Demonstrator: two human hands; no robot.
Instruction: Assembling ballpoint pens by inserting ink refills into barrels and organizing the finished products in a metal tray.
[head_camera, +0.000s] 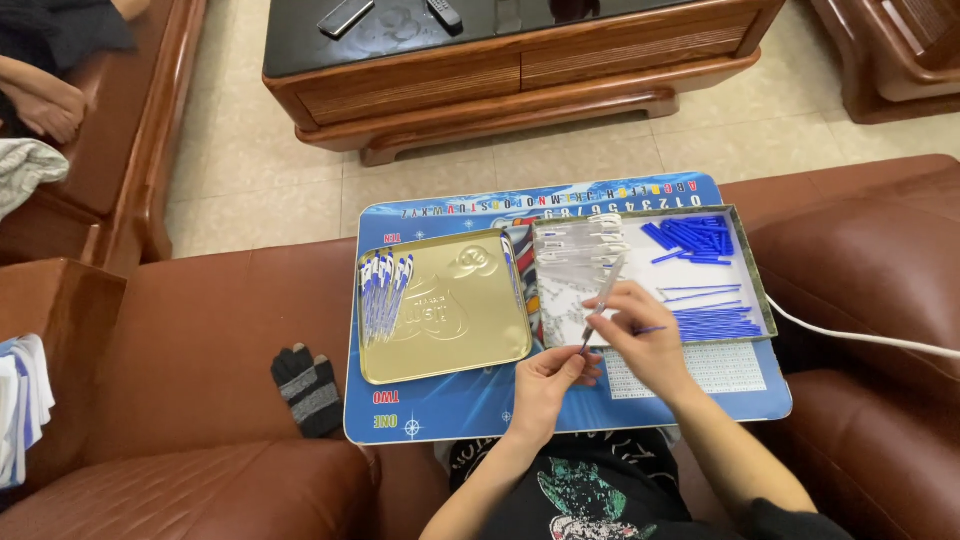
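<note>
My left hand (548, 384) pinches the lower tip of a clear pen barrel (603, 296) that slants up over the white tray. My right hand (640, 330) grips the same barrel higher up and has a thin blue refill (652, 329) between its fingers. Both hands hover over the front edge of a shallow white tray (700, 272) that holds clear barrels (580, 250), blue caps (692, 237) and blue refills (716, 322). To the left, a gold tin lid (455, 320) carries a row of finished blue-and-white pens (384, 293).
Tray and lid rest on a blue lettered board (450, 400) across brown leather seats. A grey-black glove (308, 392) lies left of it. A wooden coffee table (510, 70) stands beyond. Another person's hand (45, 110) shows at far left. A white cable (860, 338) runs right.
</note>
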